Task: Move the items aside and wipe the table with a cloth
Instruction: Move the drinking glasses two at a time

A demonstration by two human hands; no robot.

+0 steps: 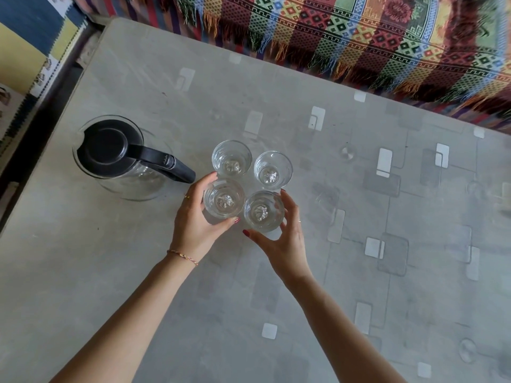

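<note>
The left hand curls round one clear drinking glass; the right hand curls round its neighbour. Two more clear glasses stand just beyond, all seemingly empty. Left, a black-lidded glass jug stands on the grey patterned table.

fringed woven throw along far table edge | patchwork fabric at upper left

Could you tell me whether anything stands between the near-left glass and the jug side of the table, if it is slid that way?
Only the jug's black handle reaches toward the near-left glass, which the left hand grips; the table nearer the person looks open.
</note>
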